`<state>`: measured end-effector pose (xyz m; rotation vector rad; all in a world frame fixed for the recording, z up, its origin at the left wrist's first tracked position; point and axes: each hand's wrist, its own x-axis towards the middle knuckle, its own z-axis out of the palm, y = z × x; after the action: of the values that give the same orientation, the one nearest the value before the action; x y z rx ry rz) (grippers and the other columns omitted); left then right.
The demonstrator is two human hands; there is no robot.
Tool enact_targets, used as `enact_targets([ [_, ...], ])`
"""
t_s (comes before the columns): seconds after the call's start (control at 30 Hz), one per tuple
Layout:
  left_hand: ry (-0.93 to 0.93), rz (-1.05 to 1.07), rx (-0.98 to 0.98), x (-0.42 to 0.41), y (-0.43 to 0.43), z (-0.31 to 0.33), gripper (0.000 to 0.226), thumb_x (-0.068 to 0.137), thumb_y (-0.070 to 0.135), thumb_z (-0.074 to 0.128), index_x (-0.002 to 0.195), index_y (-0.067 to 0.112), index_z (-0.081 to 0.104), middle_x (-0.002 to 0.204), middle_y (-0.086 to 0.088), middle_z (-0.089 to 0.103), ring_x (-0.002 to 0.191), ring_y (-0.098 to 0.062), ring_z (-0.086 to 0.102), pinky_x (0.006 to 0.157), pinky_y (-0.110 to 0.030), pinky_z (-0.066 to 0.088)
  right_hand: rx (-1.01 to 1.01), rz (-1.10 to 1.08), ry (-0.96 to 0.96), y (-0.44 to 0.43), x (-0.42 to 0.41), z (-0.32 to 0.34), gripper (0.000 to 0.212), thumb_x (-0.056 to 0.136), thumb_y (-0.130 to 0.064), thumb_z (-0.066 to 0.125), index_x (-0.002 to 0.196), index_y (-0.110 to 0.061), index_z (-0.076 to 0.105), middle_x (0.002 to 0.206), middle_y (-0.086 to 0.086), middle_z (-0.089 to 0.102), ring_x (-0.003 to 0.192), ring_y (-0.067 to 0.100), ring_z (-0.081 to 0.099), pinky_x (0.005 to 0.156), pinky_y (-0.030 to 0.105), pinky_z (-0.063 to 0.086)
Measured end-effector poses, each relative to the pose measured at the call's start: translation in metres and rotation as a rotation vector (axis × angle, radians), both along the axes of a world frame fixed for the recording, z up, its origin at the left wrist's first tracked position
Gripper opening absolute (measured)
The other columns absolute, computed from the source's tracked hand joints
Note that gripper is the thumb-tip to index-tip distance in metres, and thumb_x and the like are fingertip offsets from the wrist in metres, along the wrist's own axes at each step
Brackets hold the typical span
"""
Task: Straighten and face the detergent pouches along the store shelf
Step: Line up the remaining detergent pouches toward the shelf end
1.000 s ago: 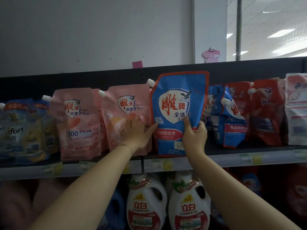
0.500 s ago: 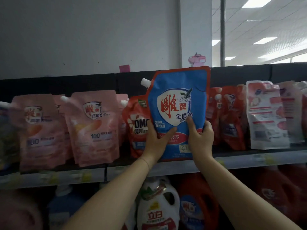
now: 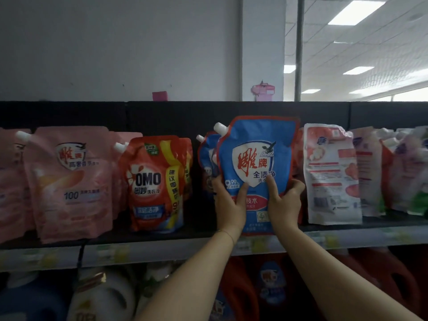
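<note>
Dark store shelf (image 3: 196,230) under a grey wall (image 3: 115,54) carries pouches. Fingers (image 3: 242,193) of both hands curl round the lower half of the blue pouch (image 3: 254,156), thumbs on its front: left hand (image 3: 229,209) at its left edge, right hand (image 3: 284,205) at its right. It is upright, label outward, between the red OMO pouch (image 3: 152,184) and a white pouch (image 3: 331,177) showing its back
</note>
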<state>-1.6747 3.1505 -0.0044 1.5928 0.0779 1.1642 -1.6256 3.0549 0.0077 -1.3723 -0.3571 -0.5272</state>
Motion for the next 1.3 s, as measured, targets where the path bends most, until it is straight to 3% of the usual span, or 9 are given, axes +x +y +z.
enact_targets([
  [0.07, -0.009, 0.018, 0.017, 0.009, -0.003, -0.001, 0.049, 0.084, 0.053, 0.061, 0.121, 0.045, 0.031, 0.122, 0.005, 0.061, 0.103, -0.009, 0.064, 0.084, -0.038, 0.058, -0.109, -0.122, -0.035, 0.001, 0.007, -0.008, 0.070, 0.082, -0.062, 0.060, 0.128, -0.014, 0.041, 0.123, 0.006, 0.054, 0.109, 0.023, 0.055, 0.086, 0.037, 0.053],
  [0.17, -0.012, 0.033, 0.041, 0.016, -0.003, -0.004, 0.044, 0.087, 0.051, 0.059, 0.120, 0.047, 0.030, 0.122, 0.005, 0.061, 0.103, -0.009, 0.064, 0.084, -0.034, 0.058, -0.303, -0.265, -0.076, 0.010, 0.002, -0.017, 0.090, 0.085, -0.064, 0.052, 0.149, -0.011, 0.019, 0.154, 0.009, 0.025, 0.140, 0.029, 0.026, 0.112, 0.052, 0.025],
  [0.23, -0.017, 0.020, 0.039, 0.015, -0.002, -0.004, 0.043, 0.090, 0.043, 0.060, 0.123, 0.040, 0.032, 0.122, 0.005, 0.061, 0.102, -0.008, 0.064, 0.080, -0.027, 0.058, -0.366, -0.322, -0.077, 0.014, -0.003, -0.020, 0.096, 0.086, -0.066, 0.048, 0.152, -0.009, 0.009, 0.159, 0.010, 0.011, 0.143, 0.030, 0.019, 0.113, 0.053, 0.021],
  [0.4, 0.011, -0.160, -0.104, 0.011, 0.015, -0.004, 0.048, 0.093, 0.046, 0.050, 0.135, 0.025, 0.037, 0.115, 0.003, 0.064, 0.091, -0.016, 0.069, 0.074, -0.031, 0.059, -0.361, -0.321, -0.068, 0.022, 0.002, -0.027, 0.097, 0.085, -0.069, 0.043, 0.153, -0.012, 0.004, 0.159, 0.011, 0.013, 0.139, 0.032, 0.029, 0.109, 0.054, 0.028],
  [0.63, 0.027, -0.010, -0.134, 0.020, 0.013, -0.008, 0.047, 0.095, 0.047, 0.045, 0.131, 0.018, 0.036, 0.113, 0.002, 0.062, 0.089, -0.004, 0.063, 0.067, -0.014, 0.051, -0.492, -0.382, -0.228, 0.031, 0.005, -0.037, 0.095, 0.091, -0.068, 0.026, 0.151, -0.004, -0.010, 0.159, 0.013, -0.011, 0.147, 0.028, -0.003, 0.116, 0.049, 0.015],
  [0.77, -0.041, -0.044, -0.227, 0.022, 0.011, -0.010, 0.040, 0.097, 0.039, 0.049, 0.126, 0.016, 0.035, 0.110, 0.002, 0.059, 0.087, 0.000, 0.062, 0.061, -0.010, 0.049, -0.766, -0.427, -0.694, 0.022, 0.013, -0.058, 0.074, 0.096, -0.059, 0.025, 0.155, -0.019, 0.003, 0.161, 0.014, -0.004, 0.147, 0.040, 0.000, 0.112, 0.052, 0.015],
  [0.97, 0.011, -0.112, -0.475, 0.022, 0.041, -0.002, 0.036, 0.096, 0.051, 0.046, 0.119, 0.022, 0.047, 0.107, -0.002, 0.063, 0.092, -0.020, 0.065, 0.067, -0.032, 0.052, -0.907, -0.542, -0.643, 0.026, 0.015, -0.062, 0.066, 0.093, -0.058, 0.034, 0.152, -0.031, 0.022, 0.160, 0.016, 0.014, 0.144, 0.046, 0.009, 0.096, 0.062, 0.034],
  [1.1, 0.213, -0.116, -0.289, 0.022, 0.060, 0.005, 0.006, 0.094, 0.032, 0.060, 0.098, 0.034, 0.056, 0.108, -0.002, 0.065, 0.097, -0.022, 0.064, 0.081, -0.039, 0.055, -0.897, -0.538, -0.603, 0.029, 0.021, -0.067, 0.067, 0.091, -0.057, 0.034, 0.151, -0.031, 0.021, 0.159, 0.015, 0.015, 0.144, 0.045, 0.009, 0.093, 0.062, 0.036],
  [1.3, 0.338, 0.113, 0.293, 0.027, 0.082, 0.008, 0.012, 0.092, 0.016, 0.061, 0.103, 0.021, 0.066, 0.100, 0.004, 0.069, 0.091, -0.014, 0.063, 0.081, -0.029, 0.051, -0.852, -0.517, -0.554, 0.032, 0.024, -0.068, 0.069, 0.091, -0.058, 0.029, 0.153, -0.034, 0.010, 0.160, 0.013, 0.012, 0.145, 0.042, 0.007, 0.092, 0.063, 0.038],
])
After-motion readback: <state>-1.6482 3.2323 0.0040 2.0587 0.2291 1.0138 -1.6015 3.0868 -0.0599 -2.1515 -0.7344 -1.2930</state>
